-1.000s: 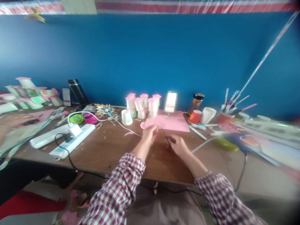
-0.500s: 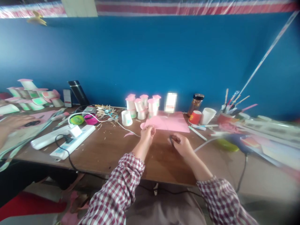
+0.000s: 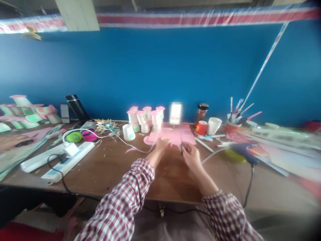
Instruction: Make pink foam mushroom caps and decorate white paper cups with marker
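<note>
My left hand (image 3: 163, 144) is closed at the front edge of the pink paper sheets (image 3: 187, 134); what its fingers pinch, if anything, is hidden. To its right, my right hand (image 3: 192, 154) grips dark-handled scissors (image 3: 182, 148), their thin blade pointing away over the paper. A round pink piece (image 3: 147, 140) juts out at the left of the sheets. Behind and left stand stacked paper cups (image 3: 156, 122) with pink discs on them, and a single white cup (image 3: 128, 132) sits in front of these.
A power strip (image 3: 69, 162) with plugs and cords lies on the left. On the right are a red cup (image 3: 201, 128), a white cup (image 3: 214, 126), a jar (image 3: 201, 115), markers (image 3: 204, 145) and a glue gun (image 3: 242, 151). A co-worker's hand (image 3: 11, 142) is at the far left.
The view has tilted up and turned slightly right. My left hand has turned palm down and come closer to the right hand, whose scissors now point forward.
</note>
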`<state>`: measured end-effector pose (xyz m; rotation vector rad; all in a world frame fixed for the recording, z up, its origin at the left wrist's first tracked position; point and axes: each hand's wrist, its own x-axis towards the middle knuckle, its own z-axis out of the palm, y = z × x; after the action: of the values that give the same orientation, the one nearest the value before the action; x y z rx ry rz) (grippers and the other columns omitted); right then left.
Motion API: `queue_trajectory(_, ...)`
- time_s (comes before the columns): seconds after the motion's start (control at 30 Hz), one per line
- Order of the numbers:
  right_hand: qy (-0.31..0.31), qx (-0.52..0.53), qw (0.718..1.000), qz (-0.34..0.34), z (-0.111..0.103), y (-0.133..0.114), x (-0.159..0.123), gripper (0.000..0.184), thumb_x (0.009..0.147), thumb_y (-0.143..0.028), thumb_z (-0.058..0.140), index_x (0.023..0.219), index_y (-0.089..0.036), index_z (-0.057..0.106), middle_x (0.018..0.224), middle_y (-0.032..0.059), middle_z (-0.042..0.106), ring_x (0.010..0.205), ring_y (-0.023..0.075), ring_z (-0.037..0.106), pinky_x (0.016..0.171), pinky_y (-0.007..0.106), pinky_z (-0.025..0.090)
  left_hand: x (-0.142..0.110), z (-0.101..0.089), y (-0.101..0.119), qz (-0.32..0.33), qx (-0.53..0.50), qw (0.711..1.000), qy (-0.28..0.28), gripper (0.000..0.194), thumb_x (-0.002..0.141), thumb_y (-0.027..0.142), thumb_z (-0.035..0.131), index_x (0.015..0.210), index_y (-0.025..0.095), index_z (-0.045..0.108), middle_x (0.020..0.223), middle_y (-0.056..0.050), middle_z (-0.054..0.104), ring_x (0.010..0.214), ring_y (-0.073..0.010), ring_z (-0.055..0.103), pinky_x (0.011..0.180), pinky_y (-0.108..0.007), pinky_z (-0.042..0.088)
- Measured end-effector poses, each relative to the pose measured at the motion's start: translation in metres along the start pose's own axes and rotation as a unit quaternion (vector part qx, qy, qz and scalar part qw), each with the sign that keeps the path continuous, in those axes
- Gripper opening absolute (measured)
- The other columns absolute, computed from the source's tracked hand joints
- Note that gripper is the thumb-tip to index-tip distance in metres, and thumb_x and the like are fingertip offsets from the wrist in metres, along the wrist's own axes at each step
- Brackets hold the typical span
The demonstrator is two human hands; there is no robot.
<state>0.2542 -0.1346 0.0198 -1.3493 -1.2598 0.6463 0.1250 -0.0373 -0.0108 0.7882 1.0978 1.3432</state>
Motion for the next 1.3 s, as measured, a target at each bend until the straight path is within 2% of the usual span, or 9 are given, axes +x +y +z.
queue_trajectory(0.07, 0.011, 0.047, 0.999, 0.009, 0.001, 0.002, 0.001, 0.042, 0.072, -0.044, 0.061, 0.098, -0.012, 0.064, 0.071, 0.0075, 0.068, 0.065, 0.0193, 0.063, 0.059, 0.027, 0.048, 0.002, -0.011, 0.006, 0.005, 0.081, 0.997, 0.001, 0.027, 0.087, 0.032, 0.054, 0.108, 0.016, 0.058, 0.109, -0.009, 0.059, 0.092, -0.0184, 0.059, 0.079, -0.037, 0.05)
queue_trajectory(0.17, 0.034, 0.125, 0.991, 0.026, 0.004, 0.007, 0.004, 0.048, 0.071, -0.048, 0.063, 0.102, -0.012, 0.062, 0.073, 0.0068, 0.067, 0.062, 0.0172, 0.062, 0.057, 0.026, 0.047, 0.006, -0.039, 0.026, 0.038, 0.182, 0.982, 0.038, 0.005, 0.073, 0.02, 0.067, 0.07, 0.015, 0.066, 0.066, -0.005, 0.062, 0.071, -0.0174, 0.06, 0.064, -0.025, 0.044)
queue_trajectory(0.3, 0.054, 0.122, 0.99, 0.038, 0.005, 0.014, 0.006, 0.053, 0.071, -0.052, 0.062, 0.106, -0.013, 0.061, 0.072, 0.0062, 0.066, 0.064, 0.0182, 0.063, 0.055, 0.026, 0.046, 0.014, -0.078, 0.059, 0.091, 0.28, 0.951, 0.099, 0.019, 0.065, 0.008, 0.066, 0.051, 0.02, 0.06, 0.058, -0.003, 0.058, 0.077, -0.0193, 0.058, 0.063, -0.022, 0.037)
queue_trajectory(0.4, 0.045, 0.079, 0.995, 0.027, 0.005, 0.014, 0.005, 0.047, 0.073, -0.049, 0.061, 0.103, -0.013, 0.062, 0.074, 0.0077, 0.068, 0.067, 0.0195, 0.064, 0.06, 0.028, 0.048, 0.02, -0.094, 0.073, 0.094, 0.346, 0.926, 0.118, 0.027, 0.062, 0.007, 0.066, 0.042, 0.02, 0.052, 0.053, -0.003, 0.054, 0.081, -0.0222, 0.058, 0.063, -0.023, 0.036)
queue_trajectory(0.53, -0.002, -0.05, 0.999, -0.021, 0.007, 0.012, -0.002, 0.034, 0.074, -0.04, 0.06, 0.099, -0.017, 0.063, 0.084, 0.0094, 0.071, 0.076, 0.0218, 0.066, 0.068, 0.03, 0.049, 0.029, -0.098, 0.073, 0.081, 0.422, 0.896, 0.115, 0.035, 0.06, 0.017, 0.073, 0.039, 0.019, 0.045, 0.05, -0.004, 0.051, 0.086, -0.0257, 0.059, 0.066, -0.025, 0.037)
queue_trajectory(0.67, -0.028, -0.181, 0.98, -0.083, 0.01, 0.013, -0.008, 0.028, 0.076, -0.031, 0.057, 0.101, -0.022, 0.063, 0.086, 0.0052, 0.07, 0.076, 0.0208, 0.066, 0.068, 0.029, 0.047, 0.035, -0.095, 0.068, 0.073, 0.478, 0.87, 0.097, 0.027, 0.064, 0.03, 0.072, 0.049, 0.019, 0.053, 0.061, -0.008, 0.06, 0.094, -0.0286, 0.059, 0.071, -0.028, 0.039)
queue_trajectory(0.97, -0.046, -0.226, 0.967, -0.108, 0.014, 0.014, -0.01, 0.028, 0.075, -0.027, 0.057, 0.103, -0.024, 0.063, 0.09, 0.0032, 0.069, 0.078, 0.0197, 0.064, 0.067, 0.026, 0.045, 0.046, -0.097, 0.068, 0.059, 0.58, 0.808, 0.089, 0.025, 0.06, 0.035, 0.074, 0.072, 0.015, 0.064, 0.095, -0.02, 0.067, 0.107, -0.0357, 0.056, 0.079, -0.034, 0.041)
queue_trajectory(1.1, -0.044, -0.232, 0.963, -0.131, 0.016, 0.016, -0.011, 0.029, 0.076, -0.026, 0.055, 0.104, -0.023, 0.062, 0.092, 0.0035, 0.068, 0.08, 0.0196, 0.063, 0.069, 0.027, 0.044, 0.046, -0.097, 0.067, 0.054, 0.59, 0.8, 0.095, 0.023, 0.058, 0.035, 0.075, 0.063, 0.017, 0.062, 0.082, -0.017, 0.068, 0.093, -0.0333, 0.062, 0.07, -0.032, 0.043)
queue_trajectory(1.3, -0.048, -0.233, 0.963, -0.127, 0.016, 0.017, -0.011, 0.03, 0.076, -0.026, 0.056, 0.105, -0.024, 0.062, 0.092, 0.0031, 0.068, 0.08, 0.0195, 0.063, 0.068, 0.026, 0.044, 0.047, -0.097, 0.072, 0.072, 0.554, 0.821, 0.118, 0.025, 0.059, 0.029, 0.073, 0.046, 0.019, 0.055, 0.055, -0.008, 0.059, 0.072, -0.0278, 0.062, 0.059, -0.03, 0.04)
